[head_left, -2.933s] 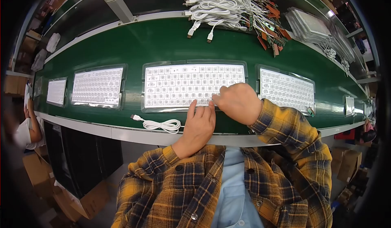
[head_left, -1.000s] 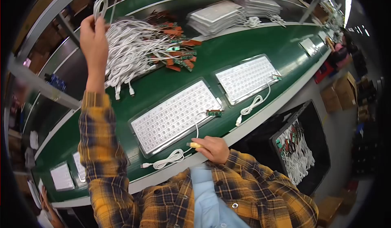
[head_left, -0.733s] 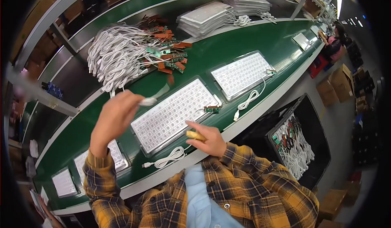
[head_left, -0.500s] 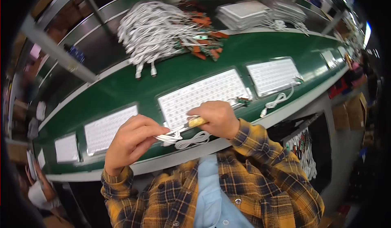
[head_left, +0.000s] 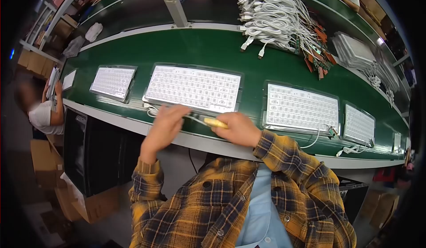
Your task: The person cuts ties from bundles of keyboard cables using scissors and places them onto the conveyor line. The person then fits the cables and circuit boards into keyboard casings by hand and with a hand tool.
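A white keyboard panel point(head_left: 193, 88) in a clear tray lies in front of me on the green work surface. My left hand point(head_left: 166, 126) is at its front edge, fingers bent together over a white cable point(head_left: 152, 111); the hand hides part of the cable and blurs the fingertips. In my right hand point(head_left: 238, 129) is a yellow-handled tool point(head_left: 215, 122), pointing left towards the left fingers. Its dark tip is too blurred to identify. To the right, another keyboard panel point(head_left: 301, 106) has a small green circuit board point(head_left: 333, 132) and cable at its corner.
A large pile of white USB cables point(head_left: 270, 17) with orange and green boards lies at the back. Stacked panels point(head_left: 355, 48) stand further right. More panels, such as one at left point(head_left: 113, 82), line the surface. A co-worker point(head_left: 46, 115) is at the far left.
My view has turned, so the cable pile appears further right. Both hands have shifted left relative to the pile. The looped cable near my left fingers is out of them; the yellow-handled tool stays in my right hand.
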The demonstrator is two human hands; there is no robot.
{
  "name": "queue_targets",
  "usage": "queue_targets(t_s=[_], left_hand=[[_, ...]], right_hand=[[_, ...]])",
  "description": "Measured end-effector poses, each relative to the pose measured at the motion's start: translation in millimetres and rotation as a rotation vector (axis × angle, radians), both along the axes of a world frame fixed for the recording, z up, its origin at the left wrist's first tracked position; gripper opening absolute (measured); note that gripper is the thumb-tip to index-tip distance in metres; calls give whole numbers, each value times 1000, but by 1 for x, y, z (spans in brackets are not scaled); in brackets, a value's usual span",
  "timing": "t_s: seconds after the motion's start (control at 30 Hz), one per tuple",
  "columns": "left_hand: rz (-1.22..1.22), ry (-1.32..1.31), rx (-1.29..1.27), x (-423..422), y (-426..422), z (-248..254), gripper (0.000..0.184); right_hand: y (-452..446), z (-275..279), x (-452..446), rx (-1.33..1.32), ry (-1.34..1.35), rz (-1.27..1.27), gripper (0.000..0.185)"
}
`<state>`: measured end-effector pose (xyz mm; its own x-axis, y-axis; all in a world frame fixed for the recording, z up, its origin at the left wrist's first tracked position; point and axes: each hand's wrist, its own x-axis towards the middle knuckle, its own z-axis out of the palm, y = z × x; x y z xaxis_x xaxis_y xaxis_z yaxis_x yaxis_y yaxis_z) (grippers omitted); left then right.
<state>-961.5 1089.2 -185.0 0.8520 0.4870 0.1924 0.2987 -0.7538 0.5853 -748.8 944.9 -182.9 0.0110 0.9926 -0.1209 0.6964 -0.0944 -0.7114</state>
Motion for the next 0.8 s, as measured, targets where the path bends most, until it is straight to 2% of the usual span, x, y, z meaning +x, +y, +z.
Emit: queue_targets(t_s=[0.03,0.07,0.13,0.17,0.33,0.47,0.5,0.63,0.67,0.8], left_hand=[[-90,-69,-235,5,-4,-8,22],[-86,-73,-236,11,-10,-12,22],[80,-61,-754,19,-17,-16,18],[80,-62,-760,22,-16,-19,18],[261,-175,-616,50,2,-35,9],[236,-44,-135,56,14,-40,3],[234,-41,-137,56,15,-41,3],[222,-57,-52,56,17,-42,9],[219,-56,-54,56,17,-42,9],[210,-12,-50,56,19,-40,9]], right_hand=[[6,-2,2,-52,41,-45,20],[9,-5,7,-103,77,-93,21],[17,-8,12,-213,154,-196,23],[20,-11,12,-218,152,-197,23],[29,-25,13,-123,-120,-258,25],[31,-23,9,1,-184,-332,24],[31,-25,11,-2,-182,-334,24],[31,-34,21,281,-169,-173,21],[33,-31,20,279,-168,-176,21],[41,-5,21,45,-556,51,22]])
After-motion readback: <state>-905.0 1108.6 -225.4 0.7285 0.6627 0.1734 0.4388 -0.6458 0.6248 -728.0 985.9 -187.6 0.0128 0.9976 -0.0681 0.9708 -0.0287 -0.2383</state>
